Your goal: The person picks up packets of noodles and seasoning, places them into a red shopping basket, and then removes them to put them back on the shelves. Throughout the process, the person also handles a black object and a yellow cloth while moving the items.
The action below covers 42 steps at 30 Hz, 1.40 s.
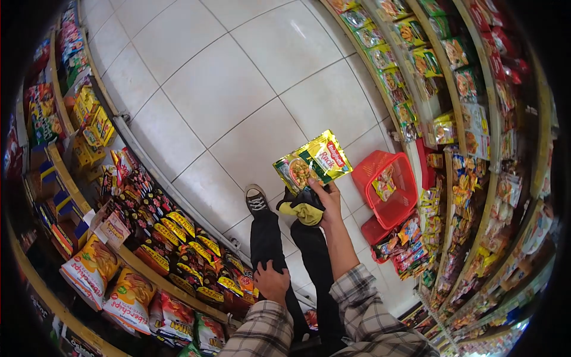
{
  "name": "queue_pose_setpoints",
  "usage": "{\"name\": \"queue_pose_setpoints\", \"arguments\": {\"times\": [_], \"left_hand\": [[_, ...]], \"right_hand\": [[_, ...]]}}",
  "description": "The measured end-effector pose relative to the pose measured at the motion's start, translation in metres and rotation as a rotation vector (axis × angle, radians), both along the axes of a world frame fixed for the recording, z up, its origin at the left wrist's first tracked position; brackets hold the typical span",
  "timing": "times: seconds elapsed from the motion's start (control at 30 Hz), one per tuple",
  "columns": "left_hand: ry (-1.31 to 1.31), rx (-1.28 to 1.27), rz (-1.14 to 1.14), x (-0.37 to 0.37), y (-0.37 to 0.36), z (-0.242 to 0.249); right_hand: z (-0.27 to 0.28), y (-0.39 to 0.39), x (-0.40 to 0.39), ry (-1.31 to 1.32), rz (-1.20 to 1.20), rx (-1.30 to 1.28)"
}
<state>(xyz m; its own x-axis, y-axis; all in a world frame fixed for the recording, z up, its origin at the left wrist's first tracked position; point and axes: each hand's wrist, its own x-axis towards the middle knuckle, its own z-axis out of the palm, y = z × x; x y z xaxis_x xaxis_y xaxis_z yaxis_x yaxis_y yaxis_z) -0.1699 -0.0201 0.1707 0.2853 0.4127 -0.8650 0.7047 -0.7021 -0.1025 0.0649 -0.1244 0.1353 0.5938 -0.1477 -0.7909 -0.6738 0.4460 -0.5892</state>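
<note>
My right hand (pixel 324 202) grips a yellow-and-green seasoning packet (pixel 313 160) by its lower edge, thumb on the front. The packet carries the words "Indofood Racik" and a picture of food in a bowl. Bunched just below it, against the same hand, is a yellow-and-black cloth (pixel 302 209). My left hand (pixel 273 282) lies on my black-trousered left leg, holding nothing, with its fingers laid out over the fabric. To the right of the packet, on the floor, stands a red plastic basket (pixel 370 169) with a yellow packet (pixel 384 184) inside.
Shelves of seasoning packets (pixel 425 62) curve along the right side. On the left, a shelf holds chocolate-coloured snack packs (pixel 172 235), yellow boxes (pixel 98 131) and chip bags (pixel 128 300). White floor tiles (pixel 238 89) run between them. Small packets (pixel 410 247) sit beside the basket.
</note>
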Motion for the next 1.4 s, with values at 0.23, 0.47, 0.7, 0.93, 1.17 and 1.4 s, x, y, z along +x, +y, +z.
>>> {"name": "queue_pose_setpoints", "arguments": {"times": [0.23, 0.47, 0.7, 0.93, 1.17, 1.4], "left_hand": [[-0.043, 0.002, 0.031, -0.002, 0.001, -0.001], [-0.027, -0.004, 0.042, -0.003, 0.002, -0.003], [-0.037, 0.005, 0.035, -0.006, 0.001, -0.004], [-0.113, 0.038, 0.005, -0.010, 0.001, -0.003], [-0.081, 0.031, 0.024, -0.014, 0.001, 0.001], [-0.094, 0.037, 0.085, -0.029, 0.003, 0.001]], "right_hand": [[-0.004, -0.007, 0.003, -0.019, 0.033, 0.001], [-0.005, -0.034, -0.012, 0.003, 0.041, -0.037], [-0.008, -0.075, -0.041, 0.061, -0.027, -0.066], [-0.006, -0.099, -0.039, 0.016, -0.048, -0.222], [-0.004, -0.140, -0.009, -0.042, -0.167, -0.230], [-0.008, -0.158, -0.010, -0.074, -0.193, -0.222]]}}
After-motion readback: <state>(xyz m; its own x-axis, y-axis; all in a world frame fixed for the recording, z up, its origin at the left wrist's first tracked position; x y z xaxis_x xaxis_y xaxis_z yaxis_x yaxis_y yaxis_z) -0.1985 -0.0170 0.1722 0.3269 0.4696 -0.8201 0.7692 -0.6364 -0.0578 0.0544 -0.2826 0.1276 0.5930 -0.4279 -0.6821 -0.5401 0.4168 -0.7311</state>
